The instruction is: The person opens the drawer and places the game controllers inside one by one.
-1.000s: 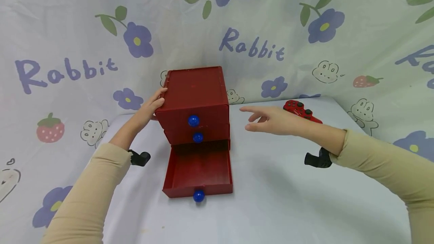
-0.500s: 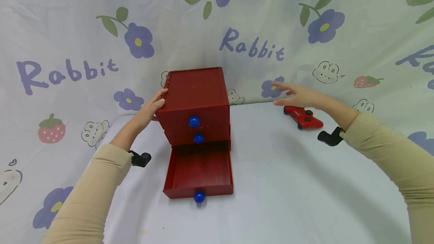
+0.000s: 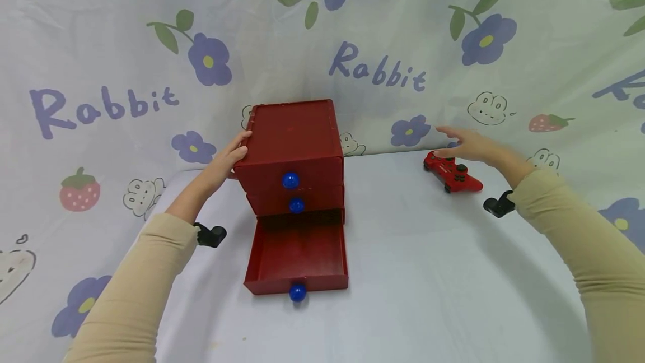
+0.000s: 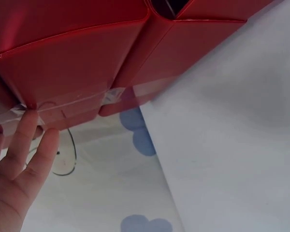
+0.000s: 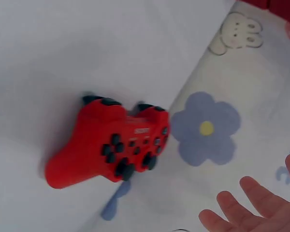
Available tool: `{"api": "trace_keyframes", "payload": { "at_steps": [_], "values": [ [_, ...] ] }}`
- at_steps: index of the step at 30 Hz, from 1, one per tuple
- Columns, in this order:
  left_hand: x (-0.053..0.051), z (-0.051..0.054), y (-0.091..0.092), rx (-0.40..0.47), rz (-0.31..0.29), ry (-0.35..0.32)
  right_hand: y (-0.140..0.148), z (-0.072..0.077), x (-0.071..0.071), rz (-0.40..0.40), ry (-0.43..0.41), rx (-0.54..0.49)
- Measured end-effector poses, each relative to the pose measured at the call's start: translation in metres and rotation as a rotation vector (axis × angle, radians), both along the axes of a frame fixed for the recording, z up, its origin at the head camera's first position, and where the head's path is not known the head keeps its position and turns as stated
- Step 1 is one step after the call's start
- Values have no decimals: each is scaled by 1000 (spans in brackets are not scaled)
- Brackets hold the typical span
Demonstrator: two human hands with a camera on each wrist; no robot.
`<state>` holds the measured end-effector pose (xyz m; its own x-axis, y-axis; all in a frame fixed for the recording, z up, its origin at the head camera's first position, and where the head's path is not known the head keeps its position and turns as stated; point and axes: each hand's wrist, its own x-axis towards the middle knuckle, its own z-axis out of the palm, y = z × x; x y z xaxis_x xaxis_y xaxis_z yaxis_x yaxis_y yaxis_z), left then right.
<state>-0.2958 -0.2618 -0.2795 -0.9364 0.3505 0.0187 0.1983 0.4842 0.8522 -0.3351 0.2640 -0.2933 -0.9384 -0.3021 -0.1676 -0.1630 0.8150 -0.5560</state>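
Observation:
A red drawer cabinet (image 3: 292,133) with blue round knobs stands left of the middle in the head view. Its bottom drawer (image 3: 299,251) is pulled out and has nothing in it; the two drawers above are closed. My left hand (image 3: 221,164) rests on the cabinet's left side, fingertips at the top edge. In the left wrist view, its fingers (image 4: 24,140) lie straight against the red side. A red game controller (image 5: 111,140) with black buttons lies near the table's back edge. Above it my right hand (image 3: 466,144) hovers with spread fingers, apart from it in the right wrist view.
White cloth covers the table (image 3: 403,273). Behind it hangs a patterned curtain (image 3: 282,43) with flowers, rabbits and lettering. A black wrist camera (image 3: 499,204) sits under the right sleeve, another black camera (image 3: 210,235) under the left.
My right hand has moved right and away from beside the cabinet to over the controller. The left hand has stayed on the cabinet, and the drawers have not moved.

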Motion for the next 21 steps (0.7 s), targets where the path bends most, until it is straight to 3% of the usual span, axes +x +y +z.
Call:
{"api": "trace_keyframes", "payload": {
  "at_steps": [5,14,21],
  "values": [
    [-1,0,-1,-5,0,0,7,-21,-10,-24,-5,-10],
    [-3,-2,-4,-24,1,4,11,-50,-19,-123,-5,-168],
    [-1,0,-2,-20,-2,6,17,-76,-24,-197,33,-132]
  ]
}}
